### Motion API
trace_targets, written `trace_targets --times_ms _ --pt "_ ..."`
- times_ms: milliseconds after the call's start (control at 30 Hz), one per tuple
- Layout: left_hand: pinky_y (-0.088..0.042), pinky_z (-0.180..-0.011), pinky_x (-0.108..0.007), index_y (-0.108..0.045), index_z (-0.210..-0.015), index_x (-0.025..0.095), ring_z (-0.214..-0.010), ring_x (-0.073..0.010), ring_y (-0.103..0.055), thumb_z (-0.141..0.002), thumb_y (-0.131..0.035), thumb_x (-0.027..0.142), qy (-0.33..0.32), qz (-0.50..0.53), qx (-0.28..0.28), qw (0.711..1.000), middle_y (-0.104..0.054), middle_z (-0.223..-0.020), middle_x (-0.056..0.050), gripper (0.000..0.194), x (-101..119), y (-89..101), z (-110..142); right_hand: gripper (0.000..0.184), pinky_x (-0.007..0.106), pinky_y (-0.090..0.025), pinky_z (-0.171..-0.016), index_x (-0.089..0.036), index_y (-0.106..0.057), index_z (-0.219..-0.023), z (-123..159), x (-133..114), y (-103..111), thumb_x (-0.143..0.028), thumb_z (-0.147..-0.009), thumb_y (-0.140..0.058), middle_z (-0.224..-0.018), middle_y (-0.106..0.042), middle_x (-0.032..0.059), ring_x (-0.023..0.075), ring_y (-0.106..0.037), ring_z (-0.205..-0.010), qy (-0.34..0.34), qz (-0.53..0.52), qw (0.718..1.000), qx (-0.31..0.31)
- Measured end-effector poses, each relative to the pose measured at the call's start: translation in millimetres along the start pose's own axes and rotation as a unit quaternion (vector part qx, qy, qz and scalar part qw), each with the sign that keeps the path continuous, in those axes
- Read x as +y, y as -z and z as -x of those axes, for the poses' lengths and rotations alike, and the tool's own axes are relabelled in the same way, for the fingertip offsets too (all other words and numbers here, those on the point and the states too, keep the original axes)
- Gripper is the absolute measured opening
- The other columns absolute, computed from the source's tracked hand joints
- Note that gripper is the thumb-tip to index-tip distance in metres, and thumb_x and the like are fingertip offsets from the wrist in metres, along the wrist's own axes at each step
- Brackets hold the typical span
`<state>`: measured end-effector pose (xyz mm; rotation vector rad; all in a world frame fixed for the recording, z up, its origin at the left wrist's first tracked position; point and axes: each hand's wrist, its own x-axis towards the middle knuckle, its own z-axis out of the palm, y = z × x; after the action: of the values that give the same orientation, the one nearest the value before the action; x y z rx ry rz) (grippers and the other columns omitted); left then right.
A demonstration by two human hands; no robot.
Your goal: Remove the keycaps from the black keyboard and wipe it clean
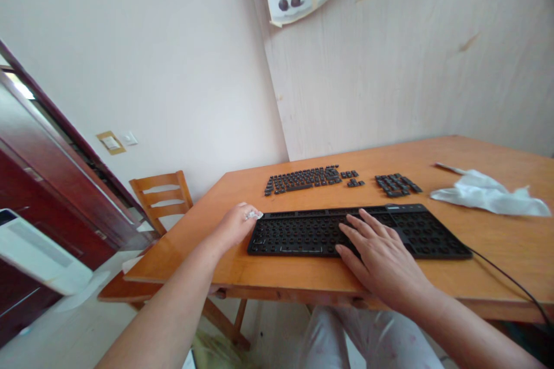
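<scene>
A black keyboard (311, 233) with its keycaps taken off lies near the front edge of the wooden table. My left hand (237, 223) is at its upper left corner, fingers closed on a crumpled white tissue (254, 215) that touches the frame there. Across the middle of the keyboard rests my right hand (381, 248), open, fingers spread flat over the bare key sockets. Behind the keyboard, loose black keycaps (303, 179) are laid out in rows, with a separate block of number-pad keycaps (396, 184) to their right.
A white cloth or tissue (489, 191) lies at the right, a thin stick-like tool (449, 168) partly beneath it. The keyboard's cable (506, 271) runs off the right front edge. A wooden chair (162, 196) stands at the table's left end, and a wall rises behind.
</scene>
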<state>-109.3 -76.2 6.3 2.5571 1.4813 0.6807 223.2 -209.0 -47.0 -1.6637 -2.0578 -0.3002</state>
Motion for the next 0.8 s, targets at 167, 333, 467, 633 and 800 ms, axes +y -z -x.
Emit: trace_targets --times_ms 167,333,467,633,800 --pt "-0.048 -0.079 -0.027 -0.071 -0.090 0.019 -0.085 -0.0168 -0.064 -0.083 -0.053 0.016 -0.025 -0.011 -0.020 0.999 -0.068 -0.089 -0.004 0.019 11.6 -3.6 -9.6 0.050 0.053 -0.035 -0.104 -0.019 -0.061 -0.130 -0.4 -0.7 1.7 -0.048 -0.094 -0.041 -0.140 -0.054 0.0110 0.0335 -0.034 -0.138 0.003 -0.003 1.000 -0.001" --pt "-0.047 -0.078 -0.027 -0.073 -0.087 0.021 -0.082 -0.0164 -0.063 -0.079 -0.053 0.010 -0.053 -0.035 -0.062 0.996 -0.066 -0.086 -0.003 0.024 17.5 0.7 -11.6 0.050 0.052 -0.034 -0.105 -0.019 -0.061 -0.130 -0.5 -1.0 2.3 -0.048 -0.094 -0.040 -0.141 -0.053 0.0113 0.0334 -0.032 -0.139 0.001 -0.003 1.000 -0.003" --pt "-0.047 -0.077 -0.028 -0.073 -0.080 0.020 -0.079 -0.0171 -0.063 -0.080 -0.051 0.011 -0.049 -0.057 -0.066 0.995 -0.065 -0.082 -0.004 0.024 16.1 14.7 -10.2 0.050 0.052 -0.034 -0.105 -0.019 -0.061 -0.129 -1.0 -1.1 2.5 -0.048 -0.095 -0.040 -0.140 -0.054 0.0109 0.0334 -0.033 -0.139 0.001 -0.006 1.000 -0.006" --pt "-0.047 -0.082 -0.029 -0.073 -0.091 0.020 -0.087 -0.0180 -0.062 -0.083 -0.050 0.014 -0.055 -0.058 -0.056 0.995 -0.066 -0.089 -0.005 0.025 24.7 10.6 -12.6 0.050 0.053 -0.034 -0.105 -0.018 -0.061 -0.129 -1.3 -1.3 3.7 -0.048 -0.095 -0.039 -0.141 -0.053 0.0112 0.0335 -0.034 -0.138 0.002 -0.005 1.000 -0.012" --pt "-0.048 -0.079 -0.027 -0.074 -0.094 0.022 -0.084 -0.0175 -0.063 -0.079 -0.052 0.011 -0.072 -0.053 -0.076 0.993 -0.066 -0.088 -0.004 0.028 28.6 -5.4 -14.9 0.049 0.053 -0.035 -0.104 -0.020 -0.061 -0.129 -0.7 -0.2 2.7 -0.048 -0.094 -0.040 -0.139 -0.054 0.0116 0.0335 -0.034 -0.138 0.000 -0.017 1.000 -0.005"
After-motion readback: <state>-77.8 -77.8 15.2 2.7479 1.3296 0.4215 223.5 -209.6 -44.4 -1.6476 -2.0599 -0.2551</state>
